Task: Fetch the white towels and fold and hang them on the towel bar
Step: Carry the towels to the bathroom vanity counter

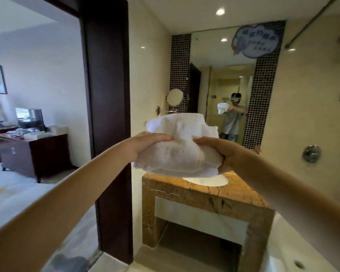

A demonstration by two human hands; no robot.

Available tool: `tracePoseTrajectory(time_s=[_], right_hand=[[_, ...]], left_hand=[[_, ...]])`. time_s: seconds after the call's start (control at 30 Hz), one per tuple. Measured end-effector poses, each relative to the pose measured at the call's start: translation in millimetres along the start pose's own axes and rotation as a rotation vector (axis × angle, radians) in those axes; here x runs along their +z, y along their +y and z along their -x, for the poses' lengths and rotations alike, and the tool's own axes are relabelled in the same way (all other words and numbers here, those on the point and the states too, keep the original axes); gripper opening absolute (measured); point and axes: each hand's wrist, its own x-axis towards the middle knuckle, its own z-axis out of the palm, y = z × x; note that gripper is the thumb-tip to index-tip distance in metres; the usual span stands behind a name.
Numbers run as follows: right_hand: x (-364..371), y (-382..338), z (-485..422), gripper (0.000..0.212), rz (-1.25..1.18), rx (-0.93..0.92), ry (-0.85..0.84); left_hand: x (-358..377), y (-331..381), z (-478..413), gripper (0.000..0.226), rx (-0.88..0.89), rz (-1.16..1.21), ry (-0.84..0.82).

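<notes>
A person is standing at the threshold of a tiled bathroom, with a dark wooden door frame [106,114] on the left opening onto a carpeted bedroom. Straight ahead, a large wall mirror [214,79] is reflecting the person holding the bundle out in front. Below the mirror, a marble vanity counter [241,193] is carrying a white sink basin [208,181], and the pale rim of a bathtub [294,242] is showing at lower right. No towel bar is in view from here.

Both bare arms are reaching forward at chest height. Between them, a bunched stack of white towels [181,146] is hanging in the air above the basin, touching nothing but the hands. The left hand [145,144] is curling closed around the left edge of the bundle, thumb on top. The right hand [224,154] is gripping the right edge the same way, fingers pressing into the cloth.

The step in hand appears to be carrying the towels in. Doing it well probably means keeping both grips firm so no layer is slipping loose, keeping the cloth clear of the possibly wet basin, then finding the bar before separating one towel to fold.
</notes>
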Motion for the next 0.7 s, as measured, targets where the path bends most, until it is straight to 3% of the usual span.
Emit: tracePoseTrajectory(time_s=[0.23, 0.33, 0.47, 0.63, 0.7], right_hand=[[-20.2, 9.1, -14.2, 0.115, -0.026, -0.012, 0.131], [-22.1, 17.1, -20.5, 0.104, -0.030, 0.020, 0.145], [-18.2, 26.0, -29.9, 0.098, -0.027, 0.054, 0.232], [-6.8, 28.4, -36.5, 0.091, -0.048, 0.040, 0.309], [-1.3, 27.9, -38.7, 0.087, -0.051, 0.031, 0.334]], left_hand=[[27.5, 7.1, -46.9, 0.060, 0.032, 0.001, -0.148], [34.3, 5.4, -61.9, 0.068, 0.091, -0.047, -0.154], [38.0, -3.9, -78.8, 0.047, 0.130, -0.039, -0.177], [32.5, -16.6, -99.8, 0.064, 0.144, -0.076, -0.242], [30.2, -18.1, -108.6, 0.058, 0.165, -0.082, -0.248]])
